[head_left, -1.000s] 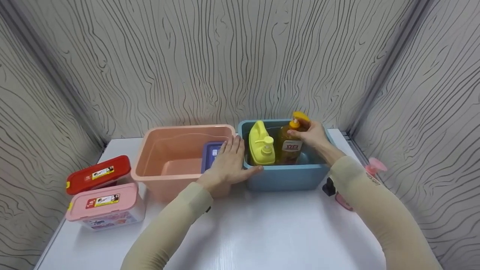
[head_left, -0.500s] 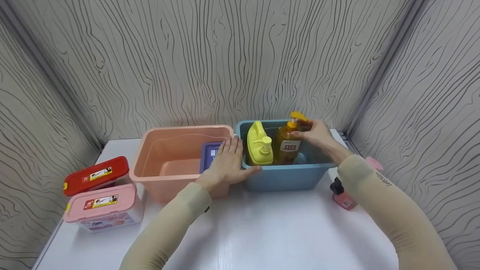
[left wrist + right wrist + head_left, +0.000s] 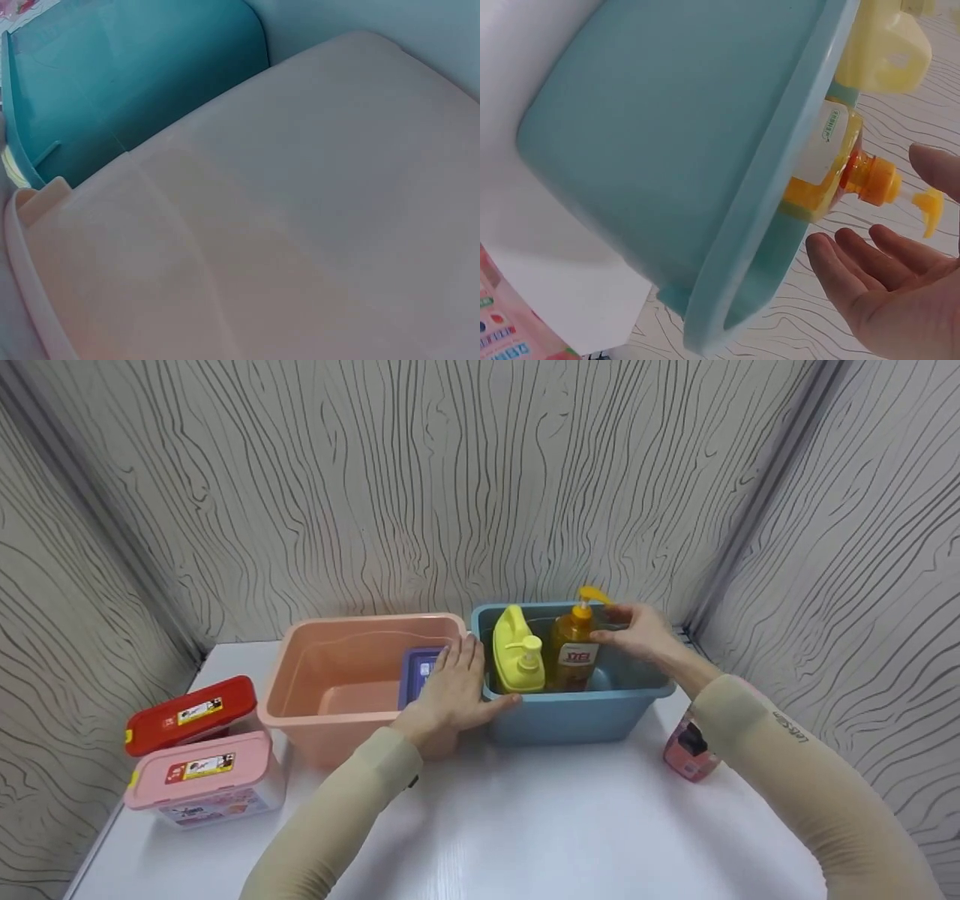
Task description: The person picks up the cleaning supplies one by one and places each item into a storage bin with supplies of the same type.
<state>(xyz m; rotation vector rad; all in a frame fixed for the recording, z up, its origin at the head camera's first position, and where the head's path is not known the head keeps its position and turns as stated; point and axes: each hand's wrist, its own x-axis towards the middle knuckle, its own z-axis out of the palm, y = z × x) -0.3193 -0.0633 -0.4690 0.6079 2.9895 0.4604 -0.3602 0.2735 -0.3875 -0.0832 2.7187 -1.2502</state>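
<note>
Inside the blue bin (image 3: pixel 577 720), an amber pump bottle (image 3: pixel 576 654) with an orange pump head stands beside a yellow jug-shaped pump bottle (image 3: pixel 517 656). My right hand (image 3: pixel 641 637) is just right of the amber bottle's neck. In the right wrist view its fingers (image 3: pixel 877 262) are spread, with a gap between them and the bottle. My left hand (image 3: pixel 454 682) lies flat with straight fingers over the adjoining rims of the pink bin (image 3: pixel 330 720) and the blue bin. Partly under it in the head view, a purple-lidded box (image 3: pixel 414 679) sits in the pink bin.
At left on the white table (image 3: pixel 480 840) are a red-lidded box (image 3: pixel 191 714) and a pink-lidded box (image 3: pixel 202 772). A pink bottle (image 3: pixel 686 757) stands right of the blue bin, partly hidden by my right sleeve. Patterned panels (image 3: pixel 480 487) enclose the back and sides.
My right hand has let go of the amber pump bottle and drawn back to the right. The bottle stands slightly further left. My left hand stays on the rims.
</note>
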